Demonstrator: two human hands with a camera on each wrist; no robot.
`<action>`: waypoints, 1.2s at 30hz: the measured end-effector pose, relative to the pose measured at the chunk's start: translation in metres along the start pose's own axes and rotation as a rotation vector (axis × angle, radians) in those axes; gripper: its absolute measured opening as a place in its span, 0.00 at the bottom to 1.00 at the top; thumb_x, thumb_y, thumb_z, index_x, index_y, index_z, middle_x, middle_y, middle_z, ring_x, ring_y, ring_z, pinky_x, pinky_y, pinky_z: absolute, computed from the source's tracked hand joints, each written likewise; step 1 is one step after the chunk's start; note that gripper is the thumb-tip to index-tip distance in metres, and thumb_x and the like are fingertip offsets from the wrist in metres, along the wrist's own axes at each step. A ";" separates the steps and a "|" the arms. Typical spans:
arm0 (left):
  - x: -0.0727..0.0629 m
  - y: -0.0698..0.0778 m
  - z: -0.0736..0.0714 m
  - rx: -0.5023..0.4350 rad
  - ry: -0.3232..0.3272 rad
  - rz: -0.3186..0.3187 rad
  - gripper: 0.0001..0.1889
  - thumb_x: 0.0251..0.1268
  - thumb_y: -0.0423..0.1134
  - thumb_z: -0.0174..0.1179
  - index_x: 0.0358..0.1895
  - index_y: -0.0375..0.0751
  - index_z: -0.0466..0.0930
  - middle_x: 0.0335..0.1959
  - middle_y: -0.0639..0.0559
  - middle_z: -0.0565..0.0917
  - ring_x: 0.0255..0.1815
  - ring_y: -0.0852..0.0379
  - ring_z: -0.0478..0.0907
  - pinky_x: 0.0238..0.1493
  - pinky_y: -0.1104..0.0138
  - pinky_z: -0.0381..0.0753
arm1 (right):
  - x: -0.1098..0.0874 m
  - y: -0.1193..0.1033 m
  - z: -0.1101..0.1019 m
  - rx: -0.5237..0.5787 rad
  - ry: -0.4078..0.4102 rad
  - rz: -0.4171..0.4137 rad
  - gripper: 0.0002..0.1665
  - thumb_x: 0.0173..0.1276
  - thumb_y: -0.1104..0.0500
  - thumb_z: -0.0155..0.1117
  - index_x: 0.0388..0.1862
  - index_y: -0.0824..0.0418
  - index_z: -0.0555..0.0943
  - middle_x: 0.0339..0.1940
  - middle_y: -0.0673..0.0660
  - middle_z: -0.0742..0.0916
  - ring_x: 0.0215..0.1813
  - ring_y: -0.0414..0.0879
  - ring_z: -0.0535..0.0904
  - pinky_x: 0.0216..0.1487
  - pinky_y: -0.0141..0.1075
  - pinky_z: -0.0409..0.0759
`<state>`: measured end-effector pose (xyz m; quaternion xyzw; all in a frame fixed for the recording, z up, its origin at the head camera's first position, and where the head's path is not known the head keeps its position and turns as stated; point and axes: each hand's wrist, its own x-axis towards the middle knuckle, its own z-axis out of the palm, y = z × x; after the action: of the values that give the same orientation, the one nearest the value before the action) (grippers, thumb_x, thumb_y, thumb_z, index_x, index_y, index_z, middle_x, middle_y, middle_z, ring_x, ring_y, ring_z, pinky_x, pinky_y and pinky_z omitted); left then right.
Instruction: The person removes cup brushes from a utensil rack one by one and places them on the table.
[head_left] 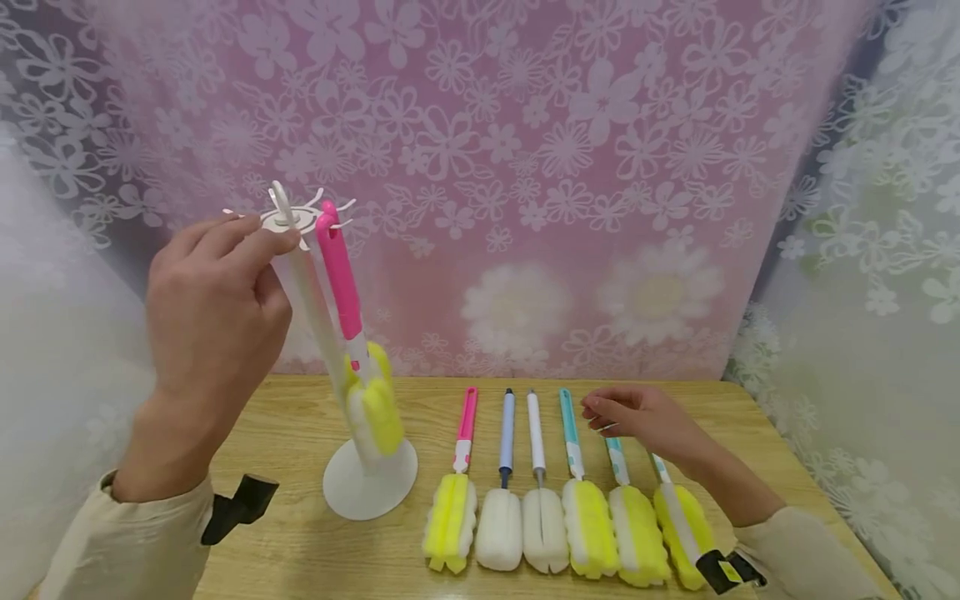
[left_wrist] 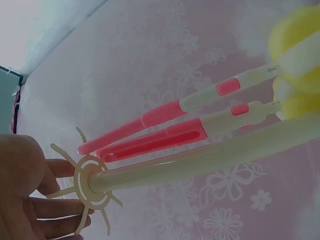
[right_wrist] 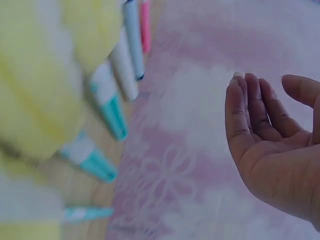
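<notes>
My left hand (head_left: 217, 317) is at the top of a white stand (head_left: 318, 312), its fingers touching the hooked ring (left_wrist: 82, 182). In the left wrist view those fingers lie behind the hooks, fairly straight. Two pink-handled sponge brushes (head_left: 341, 283) hang from the hooks, yellow-and-white heads down. My right hand (head_left: 637, 417) hovers, fingers loosely bent and holding nothing, over the teal-handled brushes (head_left: 570, 433) at the right of a row. In the right wrist view its palm (right_wrist: 280, 165) shows bare.
Along the wooden table (head_left: 285, 433) lie more brushes: a pink-handled one (head_left: 450, 508), a blue-handled one (head_left: 507, 433), a white-handled one (head_left: 535, 433) and the teal ones. The stand's round base (head_left: 360, 500) is left of them. A flowered pink curtain (head_left: 510, 167) hangs behind.
</notes>
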<state>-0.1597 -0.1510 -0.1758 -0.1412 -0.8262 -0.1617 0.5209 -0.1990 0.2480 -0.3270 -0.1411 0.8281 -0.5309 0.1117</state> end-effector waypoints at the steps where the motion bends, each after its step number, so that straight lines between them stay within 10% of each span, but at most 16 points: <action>1: 0.000 0.001 -0.001 0.000 -0.014 -0.010 0.19 0.57 0.24 0.45 0.44 0.36 0.86 0.42 0.38 0.84 0.51 0.38 0.75 0.53 0.46 0.71 | 0.002 -0.007 0.006 0.004 -0.011 -0.015 0.25 0.72 0.48 0.55 0.54 0.67 0.77 0.46 0.59 0.83 0.49 0.51 0.80 0.49 0.39 0.80; 13: 0.001 0.003 0.006 -0.039 -0.010 -0.045 0.16 0.62 0.30 0.44 0.41 0.33 0.84 0.41 0.38 0.83 0.54 0.38 0.77 0.67 0.49 0.59 | 0.021 -0.077 0.088 0.180 -0.061 -0.239 0.18 0.73 0.53 0.55 0.53 0.64 0.77 0.47 0.58 0.83 0.48 0.52 0.80 0.49 0.43 0.79; 19: -0.001 0.002 0.011 -0.045 0.049 -0.029 0.19 0.66 0.45 0.49 0.38 0.34 0.84 0.40 0.39 0.84 0.51 0.37 0.77 0.64 0.45 0.62 | 0.040 -0.107 0.130 0.224 0.064 -0.406 0.15 0.71 0.57 0.58 0.53 0.61 0.79 0.47 0.55 0.83 0.48 0.47 0.80 0.49 0.41 0.80; 28: 0.001 0.004 0.015 0.024 0.058 -0.001 0.18 0.69 0.43 0.51 0.37 0.30 0.83 0.41 0.35 0.83 0.49 0.36 0.77 0.64 0.45 0.61 | 0.073 -0.134 0.177 0.089 0.152 -0.481 0.33 0.65 0.48 0.64 0.67 0.54 0.69 0.62 0.45 0.75 0.60 0.43 0.72 0.58 0.37 0.72; 36: 0.001 0.004 0.015 0.040 0.044 0.002 0.19 0.70 0.45 0.50 0.38 0.31 0.83 0.42 0.36 0.83 0.49 0.38 0.77 0.65 0.45 0.60 | 0.097 -0.144 0.189 0.091 0.309 -0.529 0.26 0.64 0.49 0.66 0.58 0.58 0.76 0.53 0.47 0.81 0.51 0.45 0.77 0.52 0.34 0.76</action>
<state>-0.1704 -0.1409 -0.1805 -0.1281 -0.8173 -0.1478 0.5419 -0.2104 -0.0034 -0.2769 -0.2642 0.7454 -0.5930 -0.1515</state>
